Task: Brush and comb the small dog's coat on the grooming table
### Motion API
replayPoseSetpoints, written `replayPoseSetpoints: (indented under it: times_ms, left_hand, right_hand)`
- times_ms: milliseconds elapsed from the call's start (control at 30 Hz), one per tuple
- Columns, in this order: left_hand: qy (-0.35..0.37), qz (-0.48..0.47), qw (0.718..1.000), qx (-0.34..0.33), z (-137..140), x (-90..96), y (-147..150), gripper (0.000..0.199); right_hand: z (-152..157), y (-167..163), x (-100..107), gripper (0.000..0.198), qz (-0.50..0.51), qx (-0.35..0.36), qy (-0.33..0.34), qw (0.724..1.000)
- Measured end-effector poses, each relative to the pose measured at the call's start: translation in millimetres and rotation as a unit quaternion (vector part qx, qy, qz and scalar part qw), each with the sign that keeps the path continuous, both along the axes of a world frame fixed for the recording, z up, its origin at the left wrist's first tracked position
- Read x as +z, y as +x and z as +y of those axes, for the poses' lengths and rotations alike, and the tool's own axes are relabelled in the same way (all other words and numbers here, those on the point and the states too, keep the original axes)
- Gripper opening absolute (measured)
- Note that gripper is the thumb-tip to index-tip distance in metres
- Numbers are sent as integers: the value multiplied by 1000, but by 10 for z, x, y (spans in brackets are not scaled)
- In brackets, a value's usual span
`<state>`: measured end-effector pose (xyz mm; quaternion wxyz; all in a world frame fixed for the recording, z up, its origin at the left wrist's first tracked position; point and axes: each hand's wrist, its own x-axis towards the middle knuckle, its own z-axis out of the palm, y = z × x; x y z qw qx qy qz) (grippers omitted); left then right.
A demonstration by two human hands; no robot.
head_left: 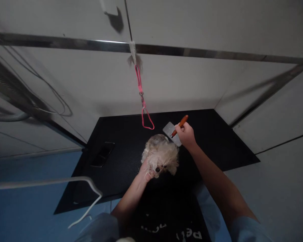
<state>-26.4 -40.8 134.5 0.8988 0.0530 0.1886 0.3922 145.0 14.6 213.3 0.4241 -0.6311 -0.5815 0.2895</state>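
A small cream-coloured, curly-haired dog (164, 151) is on the black grooming table (207, 124), its head towards me. My left hand (146, 169) is closed around the side of the dog's head near the muzzle, some fingers hidden in the fur. In my right hand (187, 135) is a slicker brush (179, 125) with a reddish-brown wooden handle. Its pale, flat head is beside the dog's back at the upper right; I cannot tell whether it touches the fur.
A pink grooming loop (142, 97) hangs from a metal rail (156, 49) on the wall behind the dog. On the table's left lies a dark phone (103, 154). A bent white tube (88, 181) reaches in at lower left, and cables (53, 89) run along the left wall.
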Motion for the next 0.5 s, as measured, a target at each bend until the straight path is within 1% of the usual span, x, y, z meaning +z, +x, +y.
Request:
replayPoseSetpoints:
  times_ms: [67,100,133,200,233,267,300,367,400,433,467,500]
  left_hand:
    - [0,-44,999,-17,26,-23,-45,47]
    - [-3,-52,999,-14,36,-39,-63,46]
    - [-9,-46,999,-5,44,-58,-75,46]
    - [-27,-19,999,19,50,-99,-81,45]
    - [-37,-6,999,26,49,-118,-78,43]
    - [-46,2,998,30,45,-136,-74,41]
    - [-51,7,998,32,38,-149,-70,39]
    - [-55,17,998,28,17,-162,-68,38]
    - [-58,26,998,24,2,-160,-71,39]
    - [-62,38,997,19,-15,-153,-75,40]
    - [-69,50,996,13,-33,-145,-81,43]
    - [-78,61,995,11,-50,-136,-87,45]
  right_hand:
    - [-107,26,-99,22,77,63,-31,995]
    - [-162,24,-147,24,109,78,-47,990]
    - [-215,15,-194,25,136,64,-46,988]
    - [-304,-11,-276,26,187,-22,5,982]
    - [-340,-22,-312,27,212,-50,30,976]
    - [-368,-28,-344,28,233,-52,41,970]
    - [-390,-27,-373,29,248,-38,33,967]
    - [-420,-2,-425,32,252,-17,-7,968]
    - [-432,19,-447,33,248,-33,-11,968]
    - [-448,41,-467,34,252,-72,6,965]
    - [-468,60,-487,34,263,-119,37,957]
    - [-492,73,-508,35,283,-150,66,945]
